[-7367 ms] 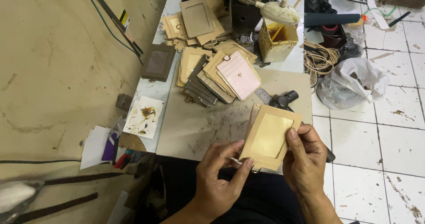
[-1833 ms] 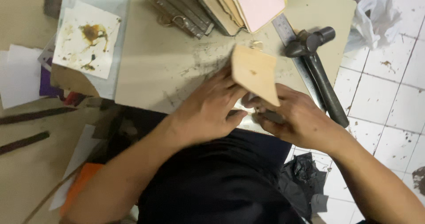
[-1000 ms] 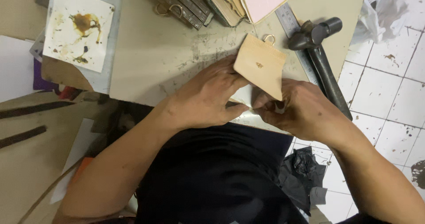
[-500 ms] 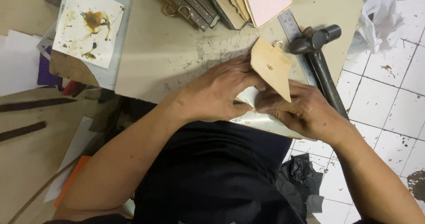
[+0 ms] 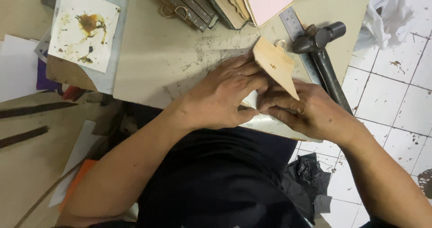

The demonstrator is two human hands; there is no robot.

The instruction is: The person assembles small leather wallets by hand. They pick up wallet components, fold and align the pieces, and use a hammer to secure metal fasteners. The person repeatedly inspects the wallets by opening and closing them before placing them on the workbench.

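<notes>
Both hands work a flat tan leather piece with a small brass ring [image 5: 275,67] at the near right edge of the scuffed beige table [image 5: 166,61]. Left hand [image 5: 222,97] lies pressed flat over the piece's near part, fingers together; right hand [image 5: 306,113] pinches its near edge, piece tilted up. Black hammer [image 5: 321,52] and steel ruler [image 5: 293,25] lie just right, stack of tan and pink leather pieces [image 5: 234,0] far. Judgement: keep the left palm firm, crease slowly along the edge, fingers off the ring
</notes>
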